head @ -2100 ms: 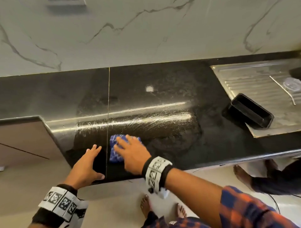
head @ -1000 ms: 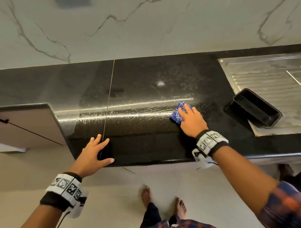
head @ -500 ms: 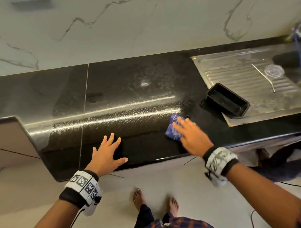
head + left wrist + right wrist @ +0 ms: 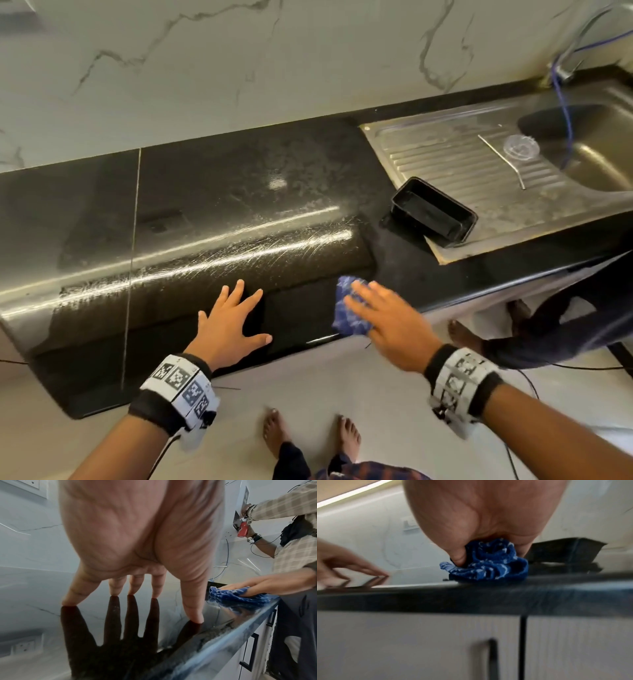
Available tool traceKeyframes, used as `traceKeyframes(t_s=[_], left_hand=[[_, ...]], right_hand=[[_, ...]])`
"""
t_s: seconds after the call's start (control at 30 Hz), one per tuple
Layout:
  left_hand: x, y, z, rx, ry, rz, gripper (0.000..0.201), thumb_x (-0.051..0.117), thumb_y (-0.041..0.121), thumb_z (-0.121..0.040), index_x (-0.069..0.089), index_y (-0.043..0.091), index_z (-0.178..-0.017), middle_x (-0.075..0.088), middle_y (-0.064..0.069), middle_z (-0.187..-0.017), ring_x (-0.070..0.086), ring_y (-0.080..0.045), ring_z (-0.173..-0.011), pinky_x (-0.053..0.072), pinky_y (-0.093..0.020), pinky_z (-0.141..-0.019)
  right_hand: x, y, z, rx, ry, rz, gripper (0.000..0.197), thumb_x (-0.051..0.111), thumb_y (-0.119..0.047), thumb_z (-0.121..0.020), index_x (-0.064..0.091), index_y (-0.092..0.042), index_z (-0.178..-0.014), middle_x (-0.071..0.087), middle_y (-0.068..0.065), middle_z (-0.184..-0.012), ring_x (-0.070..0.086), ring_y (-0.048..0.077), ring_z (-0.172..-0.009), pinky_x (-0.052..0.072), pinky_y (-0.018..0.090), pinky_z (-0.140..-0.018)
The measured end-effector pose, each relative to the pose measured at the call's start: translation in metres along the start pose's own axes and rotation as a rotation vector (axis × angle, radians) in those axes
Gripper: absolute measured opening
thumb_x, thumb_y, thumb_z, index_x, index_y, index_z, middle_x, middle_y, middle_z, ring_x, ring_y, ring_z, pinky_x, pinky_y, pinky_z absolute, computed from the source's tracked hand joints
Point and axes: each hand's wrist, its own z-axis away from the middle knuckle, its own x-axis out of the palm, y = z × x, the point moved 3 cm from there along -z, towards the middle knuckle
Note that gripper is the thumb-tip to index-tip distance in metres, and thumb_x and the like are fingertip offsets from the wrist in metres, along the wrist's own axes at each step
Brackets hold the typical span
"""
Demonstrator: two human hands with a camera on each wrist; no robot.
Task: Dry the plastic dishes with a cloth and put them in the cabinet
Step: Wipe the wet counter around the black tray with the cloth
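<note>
a bunched blue cloth (image 4: 349, 308) is pressed onto the front edge of the black worktop (image 4: 239, 205) by the right hand (image 4: 387, 318), thumb pinching it. the left hand (image 4: 229, 322) is laid flat beside it, fingers (image 4: 116, 586) spread. a black plastic dish (image 4: 433, 212) is set on the sink drainboard (image 4: 479, 171).

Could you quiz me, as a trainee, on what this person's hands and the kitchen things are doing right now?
1. True or false: the left hand lies flat and spread on the glossy black stone counter.
2. What does the right hand press down?
A. a sponge
B. the crumpled blue patterned cloth
C. a plate
3. Fill in: the black rectangular plastic tray rests partly on the steel ____.

Key: 1 true; 2 B; 3 drainboard.
</note>
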Motion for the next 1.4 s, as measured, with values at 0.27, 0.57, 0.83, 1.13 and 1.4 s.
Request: traceKeyframes(t_s=[0.27,0.57,0.83,1.13,1.4], left_hand=[[-0.001,0.004,-0.003,-0.036,-0.027,0.066,0.097,0.077,0.05,-0.079,0.018,0.042,-0.154,-0.009,0.007,-0.165,-0.012,-0.023,-0.152,0.011,-0.071,-0.113],[-0.002,0.001,-0.004,-0.054,-0.003,0.075,0.096,0.08,0.051,-0.076,0.023,0.043,-0.153,-0.002,0.009,-0.165,-0.007,-0.021,-0.152,0.014,-0.07,-0.114],[-0.025,0.04,-0.022,0.019,0.153,0.093,0.067,0.068,0.052,-0.086,0.045,0.033,-0.146,0.038,0.002,-0.155,0.04,-0.022,-0.14,0.039,-0.043,-0.111],[-0.063,0.11,-0.079,0.213,0.156,0.171,0.05,0.064,0.044,-0.092,0.053,0.03,-0.139,0.064,0.01,-0.125,0.063,-0.005,-0.096,0.05,-0.027,-0.089],[-0.077,0.159,-0.113,0.291,0.148,0.29,0.047,0.063,0.042,-0.093,0.055,0.025,-0.137,0.064,0.01,-0.119,0.062,-0.004,-0.091,0.052,-0.03,-0.089]], right_hand=[[-0.033,0.068,-0.088,0.236,-0.067,0.029,0.074,0.016,-0.039,-0.085,0.033,-0.02,-0.154,0.017,0.01,-0.165,0.019,0.031,-0.15,0.019,0.047,-0.121],[-0.009,0.056,0.017,0.104,0.038,-0.035,0.057,0.04,-0.03,-0.095,0.038,-0.027,-0.152,0.029,0.001,-0.162,0.03,0.026,-0.145,0.023,0.038,-0.121],[-0.028,0.085,-0.005,0.372,0.103,-0.062,0.056,0.048,-0.03,-0.095,0.042,-0.023,-0.15,0.03,0.002,-0.161,0.027,0.028,-0.147,0.019,0.037,-0.121],[-0.032,0.079,-0.01,0.466,0.119,-0.115,0.052,0.053,-0.035,-0.094,0.049,-0.031,-0.146,0.035,-0.007,-0.158,0.031,0.02,-0.146,0.026,0.036,-0.118],[-0.046,0.087,-0.017,0.417,0.132,-0.069,0.046,0.054,-0.041,-0.075,0.076,-0.028,-0.114,0.066,-0.003,-0.13,0.064,0.024,-0.11,0.052,0.037,-0.09]])
